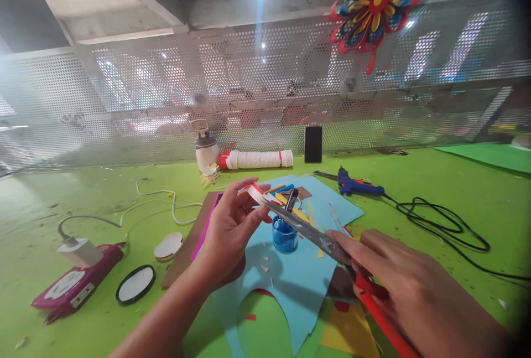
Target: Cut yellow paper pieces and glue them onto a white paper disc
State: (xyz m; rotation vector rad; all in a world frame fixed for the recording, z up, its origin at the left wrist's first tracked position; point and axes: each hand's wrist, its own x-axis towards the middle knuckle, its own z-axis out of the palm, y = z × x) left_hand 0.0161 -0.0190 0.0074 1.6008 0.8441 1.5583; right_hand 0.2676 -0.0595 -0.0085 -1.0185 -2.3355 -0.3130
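Observation:
My left hand (232, 225) pinches a small folded strip of red and white paper (260, 194) above the table. My right hand (398, 280) grips red-handled scissors (315, 236), whose grey blades point up-left and meet the strip's edge. Under both hands lies a light blue paper sheet (298, 286) with a rounded cut-out at its near edge. A small blue pot (284, 236) stands on the sheet just below the blades. Small paper snips lie scattered on the blue sheet.
On the green table (456, 192): a blue glue gun (352, 183) with a black cord (440, 225), a white charger and cable (78, 250), a pink case (74, 286), a round black-rimmed disc (136, 284), a stack of paper cups (257, 159), a bottle (206, 150). A paper flower (375, 1) hangs on the mesh wall.

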